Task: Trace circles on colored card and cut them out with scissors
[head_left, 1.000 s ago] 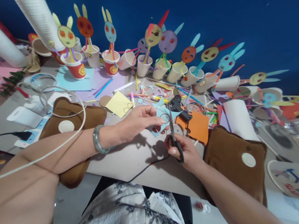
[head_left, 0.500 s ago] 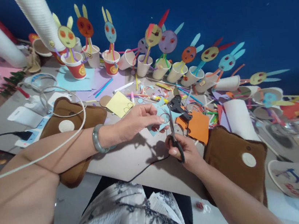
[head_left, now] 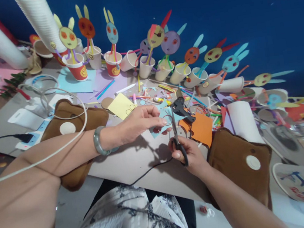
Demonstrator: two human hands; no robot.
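Between thumb and fingers, my left hand (head_left: 141, 123) pinches a piece of light blue paper (head_left: 165, 112) with a round outline drawn on it. My right hand (head_left: 190, 153) is closed around the black handles of a pair of scissors (head_left: 174, 129). Their blades point away from me and stand at the right edge of the paper, close to the drawn outline. Whether the blades are parted I cannot make out. Just beyond them a black glue gun (head_left: 182, 110) lies on the table, beside an orange paper sheet (head_left: 201, 128).
Paper cups with rabbit-faced figures (head_left: 113, 61) line the back along a blue wall. Paper scraps and markers litter the middle. Brown cushioned pads (head_left: 240, 166) lie either side. A white cable (head_left: 84, 124) passes over my left arm. A yellow note (head_left: 121, 106) lies beyond my left hand.
Almost nothing differs. Both hands keep their places, with the scissors and the blue paper shifting only very slightly.
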